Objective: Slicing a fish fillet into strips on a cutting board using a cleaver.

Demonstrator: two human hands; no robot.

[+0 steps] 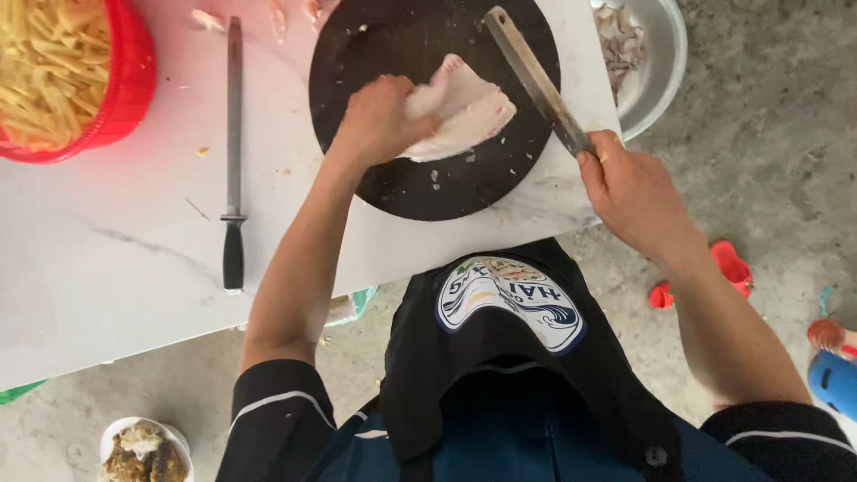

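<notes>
Nearest to the person, down on the concrete floor (768, 134), a small white bowl of brownish scraps (143, 451) sits by the left sleeve, and red sandals (728, 268) lie off to the right. Above that runs the white marble-look counter (116, 259), its near edge at the person's waist. The right hand (634, 192) is wrapped tight around the handle of a long steel knife (536, 80), the blade angling up and away over the far right part of the round black cutting board (420, 183). The left hand (379, 120) is closed down on a pale, pinkish-white slab of raw meat (460, 112), its fingers pinching the near left edge; the piece lies flat in the middle of the board, smooth and slightly folded, with small scraps scattered around it. Left of the board a long sharpening steel with a black handle (233, 152) lies on the counter, well apart from both hands. Farther off, at the far left corner, a red plastic basket of pale yellow strips (62, 71) stands, and at the far right edge a metal bowl holding pale cut pieces (647, 54) sits just past the knife tip.
</notes>
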